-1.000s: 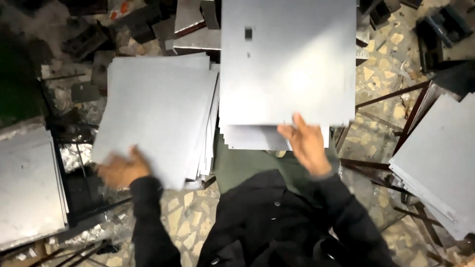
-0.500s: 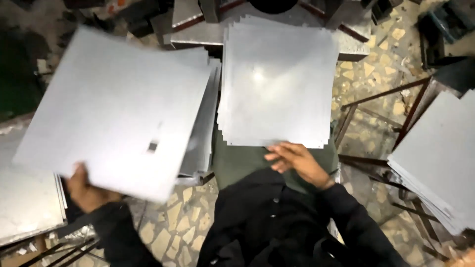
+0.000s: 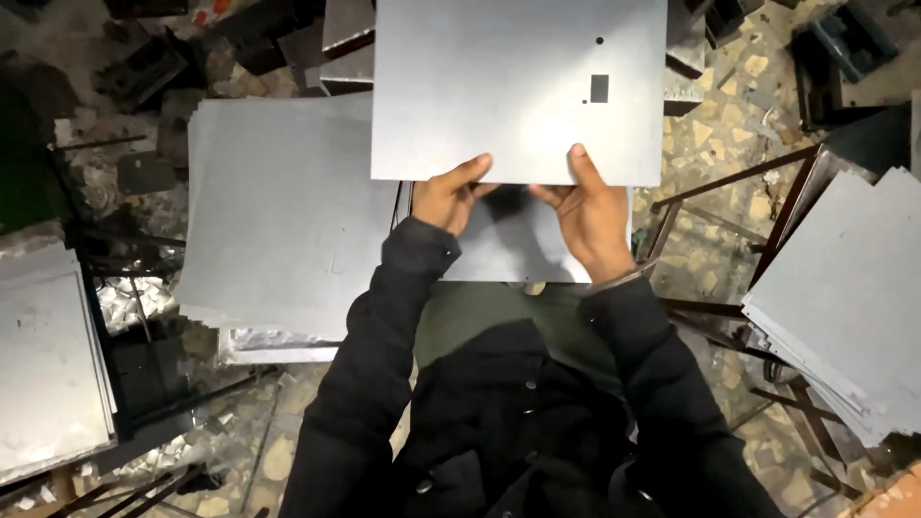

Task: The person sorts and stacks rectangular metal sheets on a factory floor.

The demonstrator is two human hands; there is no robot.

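Centrally, at the top of the head view, both hands grip a square grey metal sheet (image 3: 518, 91) by its near edge: left hand (image 3: 449, 200) and right hand (image 3: 587, 216), fingers clamped on it. Beneath lies a sheet stack (image 3: 513, 245); another stack (image 3: 283, 216) sits centre-left, a third (image 3: 849, 288) at right.

The sheet (image 3: 518, 91) gripped by both hands (image 3: 451, 197) was smooth grey metal with a dull satin sheen. The stack (image 3: 283, 221) left of the hands was the same matt metal. The sleeves (image 3: 369, 384) were matt black cloth. The floor (image 3: 715, 134) was rough speckled stone, dusty.
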